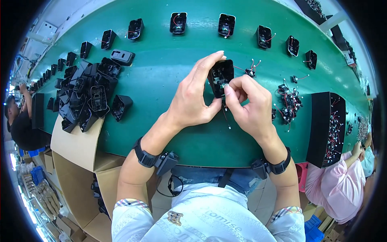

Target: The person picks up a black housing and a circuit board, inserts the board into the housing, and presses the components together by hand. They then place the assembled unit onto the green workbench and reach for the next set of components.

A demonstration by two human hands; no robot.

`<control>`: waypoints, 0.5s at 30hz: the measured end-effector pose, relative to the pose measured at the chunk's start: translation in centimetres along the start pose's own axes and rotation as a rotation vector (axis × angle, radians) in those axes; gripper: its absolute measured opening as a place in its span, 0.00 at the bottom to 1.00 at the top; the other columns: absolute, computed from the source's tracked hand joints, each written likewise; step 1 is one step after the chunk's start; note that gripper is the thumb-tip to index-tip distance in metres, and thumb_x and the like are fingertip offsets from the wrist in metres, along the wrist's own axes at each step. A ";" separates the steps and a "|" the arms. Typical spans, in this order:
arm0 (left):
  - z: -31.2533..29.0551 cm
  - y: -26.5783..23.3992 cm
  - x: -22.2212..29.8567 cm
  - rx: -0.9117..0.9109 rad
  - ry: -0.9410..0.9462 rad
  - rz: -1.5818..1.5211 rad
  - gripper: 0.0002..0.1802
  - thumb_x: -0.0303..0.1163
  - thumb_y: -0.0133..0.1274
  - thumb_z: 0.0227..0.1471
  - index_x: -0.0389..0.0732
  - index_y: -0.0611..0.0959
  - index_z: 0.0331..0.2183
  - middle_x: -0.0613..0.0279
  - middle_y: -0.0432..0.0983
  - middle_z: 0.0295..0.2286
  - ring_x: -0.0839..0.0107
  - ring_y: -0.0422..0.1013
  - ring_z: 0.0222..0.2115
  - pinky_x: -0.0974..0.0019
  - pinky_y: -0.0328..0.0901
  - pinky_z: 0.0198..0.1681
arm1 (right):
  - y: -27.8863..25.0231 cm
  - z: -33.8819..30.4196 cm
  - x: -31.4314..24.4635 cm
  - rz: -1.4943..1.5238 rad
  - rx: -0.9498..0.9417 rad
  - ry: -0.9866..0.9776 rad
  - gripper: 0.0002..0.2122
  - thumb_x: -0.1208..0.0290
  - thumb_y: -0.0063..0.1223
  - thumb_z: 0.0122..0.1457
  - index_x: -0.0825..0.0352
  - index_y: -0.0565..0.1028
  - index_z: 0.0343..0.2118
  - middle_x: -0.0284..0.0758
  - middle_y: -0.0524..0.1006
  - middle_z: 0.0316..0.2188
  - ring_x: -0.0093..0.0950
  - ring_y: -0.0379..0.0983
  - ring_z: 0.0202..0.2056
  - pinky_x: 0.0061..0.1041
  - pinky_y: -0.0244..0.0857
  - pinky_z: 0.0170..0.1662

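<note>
The left hand (193, 94) is curved around a black plastic case (228, 70), fingers along one long side and thumb near the lower end. The case is a deep, rounded oblong with a glossy wall, held just above the table (157, 80), in front of the person, its open face showing small fittings inside. The right hand (254, 103) is narrowed, thumb and forefinger drawn in at the case's lower edge; whether they pinch a small part cannot be told. A thin wire (227, 119) tipped with a pale plug hangs below.

The table surface is smooth, green and lightly reflective. Along its far side, a spaced curve of similar open shells (178, 23) stands, several with thin red wires looping out. To the left lies a jumbled heap of tapered black housings (82, 94), partly above a brown cardboard box (76, 141) with a flat flap. To the right, a loose tangle of wired parts (289, 103) lies near a straight-sided, matte black bin (320, 129) containing more of them.
</note>
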State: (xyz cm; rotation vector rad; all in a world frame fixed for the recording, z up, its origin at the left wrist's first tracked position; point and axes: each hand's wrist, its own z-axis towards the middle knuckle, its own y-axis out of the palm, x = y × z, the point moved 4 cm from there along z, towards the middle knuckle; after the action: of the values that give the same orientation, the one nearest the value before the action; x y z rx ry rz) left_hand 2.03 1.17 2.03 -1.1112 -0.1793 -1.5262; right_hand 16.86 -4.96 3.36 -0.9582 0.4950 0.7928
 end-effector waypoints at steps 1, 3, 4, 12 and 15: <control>0.0 0.1 -0.1 0.000 0.001 -0.002 0.50 0.18 0.60 0.36 0.38 0.65 0.64 0.48 0.73 0.54 0.48 0.72 0.54 0.56 0.71 0.55 | -0.1 0.0 0.1 0.042 -0.015 0.065 0.04 0.79 0.60 0.58 0.70 0.76 0.29 0.32 0.73 0.21 0.20 0.69 0.21 0.21 0.62 0.25; 0.0 0.2 -0.4 0.049 0.022 0.019 0.50 0.23 0.63 0.36 0.41 0.67 0.64 0.60 0.76 0.54 0.70 0.71 0.35 0.70 0.66 0.31 | -0.1 0.0 0.4 0.084 -0.029 0.132 0.03 0.79 0.60 0.58 0.70 0.76 0.30 0.31 0.73 0.21 0.19 0.67 0.21 0.20 0.60 0.24; 0.0 0.2 -0.5 0.047 0.022 0.019 0.50 0.23 0.63 0.36 0.41 0.67 0.64 0.60 0.76 0.54 0.70 0.71 0.35 0.70 0.66 0.31 | -0.1 -0.1 0.4 0.035 -0.047 0.137 0.03 0.79 0.61 0.58 0.70 0.77 0.31 0.30 0.72 0.20 0.19 0.66 0.20 0.20 0.59 0.24; 0.1 -0.3 -0.9 0.041 -0.067 -0.002 0.48 0.26 0.65 0.34 0.39 0.71 0.61 0.54 0.76 0.53 0.63 0.74 0.43 0.63 0.70 0.42 | -2.1 1.2 0.1 0.006 -0.007 -0.005 0.08 0.79 0.67 0.51 0.68 0.81 0.35 0.32 0.73 0.27 0.22 0.70 0.27 0.22 0.63 0.29; 0.0 -0.2 -0.6 0.005 -0.075 -0.016 0.47 0.24 0.64 0.36 0.40 0.69 0.61 0.51 0.74 0.52 0.53 0.74 0.49 0.58 0.71 0.45 | -1.5 0.9 0.1 -0.093 -0.081 -0.103 0.12 0.78 0.67 0.49 0.64 0.83 0.39 0.34 0.73 0.32 0.28 0.73 0.32 0.26 0.69 0.35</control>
State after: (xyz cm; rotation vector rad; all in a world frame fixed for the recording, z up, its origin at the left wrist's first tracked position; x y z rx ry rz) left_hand 1.79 1.68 1.72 -1.1662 -0.2438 -1.4988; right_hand 18.12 -4.69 4.52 -1.0021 0.3283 0.7782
